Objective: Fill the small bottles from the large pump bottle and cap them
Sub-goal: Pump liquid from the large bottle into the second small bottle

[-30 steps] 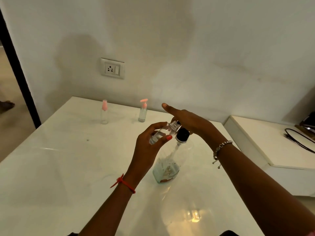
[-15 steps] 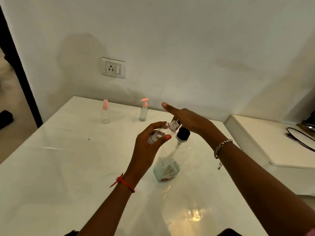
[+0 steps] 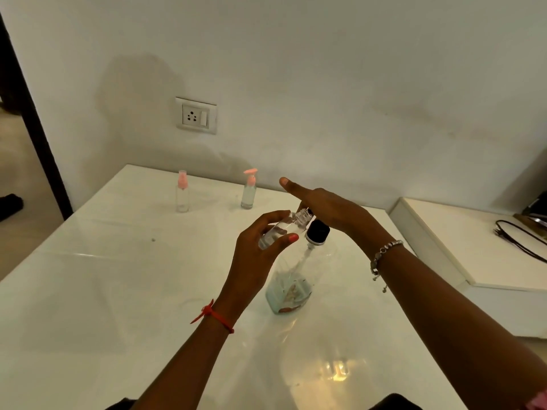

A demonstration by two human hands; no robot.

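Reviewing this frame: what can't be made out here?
Head view only:
1. Pump head of the large pump bottle: hidden under the right hand.
2. Fill level of the small bottle: partly covered by the left hand gripping it.
3. Contents of the left back bottle and right back bottle: too small.
4. Dark object: cut off by the right edge.

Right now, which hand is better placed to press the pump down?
Right. The right hand lies flat over the black top of the large pump bottle, while the left hand grips the tilted, uncapped small bottle.
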